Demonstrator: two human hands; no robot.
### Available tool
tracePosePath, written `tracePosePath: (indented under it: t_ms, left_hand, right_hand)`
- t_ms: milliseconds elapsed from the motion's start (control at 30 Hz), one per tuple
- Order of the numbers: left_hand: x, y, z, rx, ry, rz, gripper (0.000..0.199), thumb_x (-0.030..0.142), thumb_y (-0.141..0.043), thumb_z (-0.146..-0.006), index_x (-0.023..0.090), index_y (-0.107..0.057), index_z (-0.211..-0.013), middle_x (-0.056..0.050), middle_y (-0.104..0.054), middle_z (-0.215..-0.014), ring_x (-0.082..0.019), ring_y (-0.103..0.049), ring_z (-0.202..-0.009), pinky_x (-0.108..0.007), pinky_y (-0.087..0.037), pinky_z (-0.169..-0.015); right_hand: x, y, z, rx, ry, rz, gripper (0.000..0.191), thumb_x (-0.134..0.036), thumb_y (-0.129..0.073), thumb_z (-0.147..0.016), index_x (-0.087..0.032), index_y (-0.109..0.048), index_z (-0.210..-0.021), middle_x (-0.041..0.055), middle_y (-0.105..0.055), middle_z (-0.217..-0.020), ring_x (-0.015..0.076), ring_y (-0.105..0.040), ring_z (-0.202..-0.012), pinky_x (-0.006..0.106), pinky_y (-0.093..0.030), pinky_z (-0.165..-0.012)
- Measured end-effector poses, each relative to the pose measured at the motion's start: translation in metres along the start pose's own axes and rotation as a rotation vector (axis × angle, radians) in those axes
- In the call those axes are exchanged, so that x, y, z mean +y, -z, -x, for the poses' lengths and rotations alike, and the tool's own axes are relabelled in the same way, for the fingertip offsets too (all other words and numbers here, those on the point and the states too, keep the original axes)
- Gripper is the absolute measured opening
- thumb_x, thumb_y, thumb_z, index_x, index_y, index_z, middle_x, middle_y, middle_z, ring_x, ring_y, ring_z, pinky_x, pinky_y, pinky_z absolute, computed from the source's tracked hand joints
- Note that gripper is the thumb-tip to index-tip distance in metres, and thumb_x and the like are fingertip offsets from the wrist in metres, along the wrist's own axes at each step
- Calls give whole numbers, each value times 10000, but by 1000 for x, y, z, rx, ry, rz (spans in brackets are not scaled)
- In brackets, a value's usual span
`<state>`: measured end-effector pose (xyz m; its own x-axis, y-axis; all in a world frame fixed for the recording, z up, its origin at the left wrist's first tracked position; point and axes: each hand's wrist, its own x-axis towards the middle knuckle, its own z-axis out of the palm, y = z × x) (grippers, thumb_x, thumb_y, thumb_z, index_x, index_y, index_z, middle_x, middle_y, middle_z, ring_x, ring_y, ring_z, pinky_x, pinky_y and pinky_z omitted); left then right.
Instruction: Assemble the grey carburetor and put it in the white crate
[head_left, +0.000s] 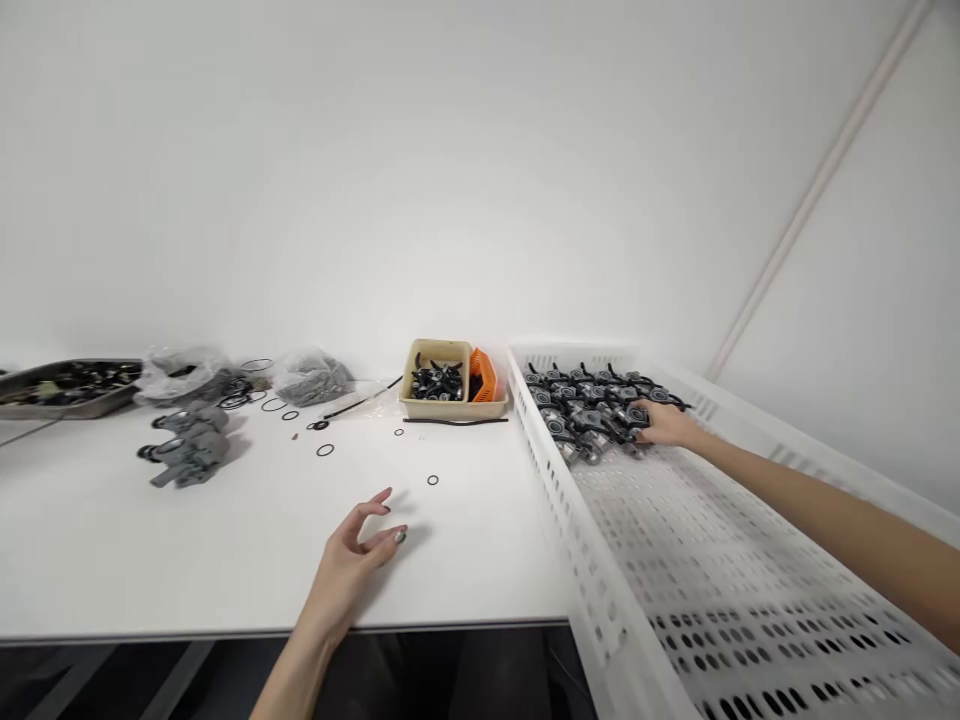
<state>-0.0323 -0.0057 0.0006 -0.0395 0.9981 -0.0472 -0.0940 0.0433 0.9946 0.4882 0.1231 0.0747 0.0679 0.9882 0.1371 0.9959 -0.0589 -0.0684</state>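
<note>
My left hand (358, 555) hovers low over the front of the white table, its fingers apart and curved, with nothing in them. My right hand (666, 425) reaches into the white perforated crate (551, 475), its fingers closed around a grey-and-black fitting (637, 418) at the right end of the rows. Several similar fittings (589, 393), with round grey tops, black curved arms and clear lower parts, stand packed at the crate's far end. My fingers partly hide the fitting they hold.
On the table's left are grey molded housings (191, 445), a metal tray (71, 388) of small parts and plastic bags (309, 377). Black rings (325, 450) lie scattered. Against the wall, a beige bin (454, 410) holds small black parts and an orange basket (486, 378).
</note>
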Motion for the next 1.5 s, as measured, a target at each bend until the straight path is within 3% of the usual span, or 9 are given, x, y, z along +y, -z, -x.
tracePosePath:
  t_ms: [133,233,333,400,467,633,1033,1267,1500]
  left_hand:
    - [3,-7,4,17,-41,39,426,465,-796,-646,232,-538,-892,-54,-346,-1535,-360,-592,-1168,-546,-323,-1101]
    - [3,-7,4,34,-24,8,404,454,-796,-656,229,-527,-858,-34,-388,-1512,-320,-601,-1158,-482,-380,-1070]
    - [0,-2,-1,62,16,-81,422,449,-815,-636,203,-505,-782,-36,-461,-1461,-183,-663,-901,-283,-534,-766]
    - [-2,1,-4,106,6,-111,434,487,-803,-633,191,-514,-762,-48,-510,-1413,-64,-539,-586,-201,-453,-493]
    - [-3,1,-6,146,-1,-94,432,522,-789,-629,191,-553,-777,-53,-554,-1350,-30,-403,-492,-189,-372,-401]
    - [-1,-1,-3,149,38,-35,433,493,-828,-570,213,-642,-842,-52,-618,-1165,-105,-504,-650,-200,-463,-490]
    - [-3,-2,-4,190,58,-36,426,522,-810,-581,232,-675,-864,-7,-564,-725,-122,-456,-618,-175,-455,-489]
    - [-7,3,-8,195,87,-71,441,537,-804,-576,224,-676,-861,-33,-574,-785,-158,-495,-685,-199,-482,-500]
    - [-12,9,-10,178,108,-62,428,546,-797,-582,239,-683,-857,-24,-560,-742,-156,-474,-665,-204,-483,-500]
  right_hand:
    - [-4,6,4,-58,-7,29,710,-267,-656,-664,-79,-510,-1332,163,-735,-935,350,-681,-913,341,-507,-698]
    - [-7,11,10,-101,31,23,704,-252,-665,-655,-117,-522,-1331,143,-733,-1003,318,-684,-913,316,-504,-708]
    - [-12,12,14,-117,83,12,709,-233,-675,-635,-157,-538,-1326,124,-720,-1091,309,-679,-958,304,-505,-742]
    - [-16,11,12,-109,99,8,729,-225,-680,-626,-156,-532,-1336,129,-706,-1138,318,-669,-999,311,-506,-774]
    - [-17,11,9,-101,106,1,738,-216,-687,-615,-161,-537,-1335,124,-701,-1155,323,-664,-1023,315,-506,-798]
    - [-12,10,4,-82,94,-26,713,-269,-698,-626,-157,-562,-1317,116,-713,-1128,336,-659,-1039,331,-514,-812]
    - [-9,16,1,-116,44,-87,693,-297,-722,-637,-191,-574,-1306,76,-741,-1043,296,-674,-1000,307,-508,-786]
    - [-11,10,-3,-132,77,-111,715,-270,-746,-614,-214,-583,-1308,64,-747,-1021,302,-681,-974,308,-507,-773]
    - [-5,9,-4,-137,76,-171,694,-271,-753,-634,-196,-576,-1301,98,-682,-1220,319,-599,-1185,343,-503,-901]
